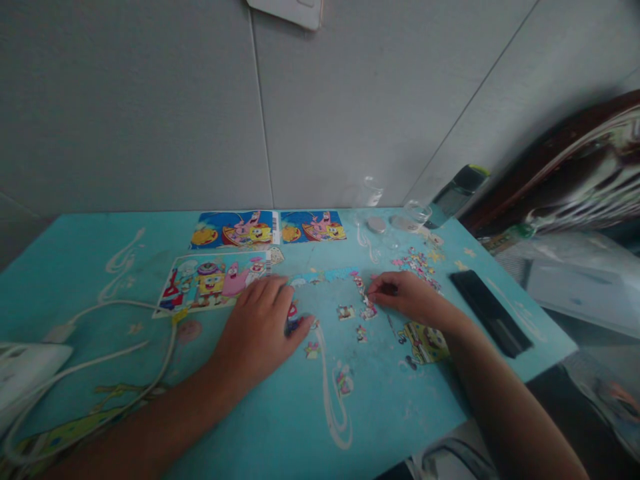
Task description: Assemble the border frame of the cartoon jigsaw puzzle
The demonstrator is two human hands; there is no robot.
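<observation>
My left hand (265, 323) lies palm down with its fingers stretched out, beside the left side of a partly joined jigsaw border (330, 275). It overlaps the corner of a cartoon picture sheet (213, 283). At the border's right side, my right hand (407, 297) is closed, thumb and fingertips pinched at a puzzle piece (366, 299) that they partly hide. Inside the border area lies a pair of joined pieces (345, 312). Loose pieces rest closer to me, among them a piece with a star (313, 350) and a small piece (361, 333).
A heap of pieces (417, 265) lies beyond my right hand. Two blue picture cards (233, 229) sit by the wall. Clear plastic containers (417, 212) and a dark bottle (457, 193) stand at the back right. A black case (490, 312) lies right; a white cable (173, 340) loops left.
</observation>
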